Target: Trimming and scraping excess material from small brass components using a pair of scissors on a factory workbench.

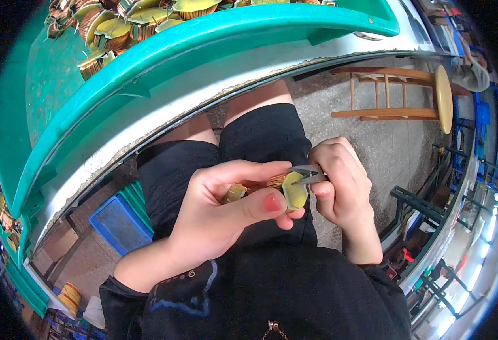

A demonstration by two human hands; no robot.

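Note:
Above my lap, my left hand [218,207] is closed around a copper wire coil [296,192] with yellow-green end plates. Thumb and fingers pinch it at the sides, and part of the winding is hidden behind them. A second yellowish plate [235,193] shows in the same palm; whether it belongs to the same coil I cannot tell. In my right hand [342,184] is a pair of small metal pliers [312,174], its handles covered by my curled fingers. The jaws touch or almost touch the upper edge of the coil's end plate.
A green tray [215,24] on the white table edge [175,105] holds several similar copper coils [113,28]. Below the table at left is a blue bin [121,224]. A wooden stool [390,110] appears at upper right, with dark metal frames [424,212] below it.

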